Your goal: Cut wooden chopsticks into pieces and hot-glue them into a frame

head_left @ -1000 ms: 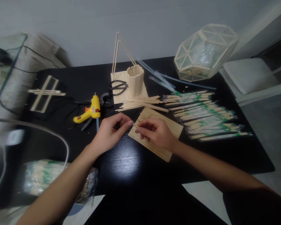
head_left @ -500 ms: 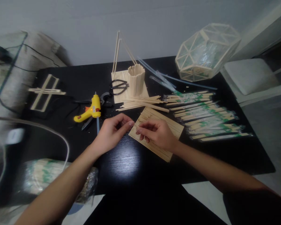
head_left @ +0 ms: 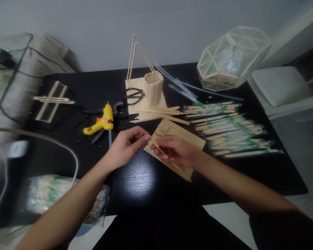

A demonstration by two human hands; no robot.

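My right hand (head_left: 176, 151) is closed on a thin wooden chopstick (head_left: 158, 146), which slants down from the fingertips. At the stick's upper end, the thumb and forefinger of my left hand (head_left: 131, 144) are pinched together. What lies in that pinch is too small to make out. Both hands are close together over the left side of a flat panel of chopsticks laid side by side (head_left: 195, 144). My right hand covers part of this panel. Loose chopsticks (head_left: 159, 114) lie just behind it.
Left of my hands lies a yellow glue gun (head_left: 104, 122). Behind are black-handled scissors (head_left: 133, 97) and a chopstick cup (head_left: 153, 88) on a square base. Wrapped chopsticks (head_left: 232, 132) lie right, near clear glue sticks (head_left: 182, 89) and a faceted frame (head_left: 232, 59). A crossed stick frame (head_left: 52, 100) lies left.
My right hand has turned so that the chopstick in it shows more plainly, and its fingers have shifted. My left hand keeps its pinch in nearly the same place.
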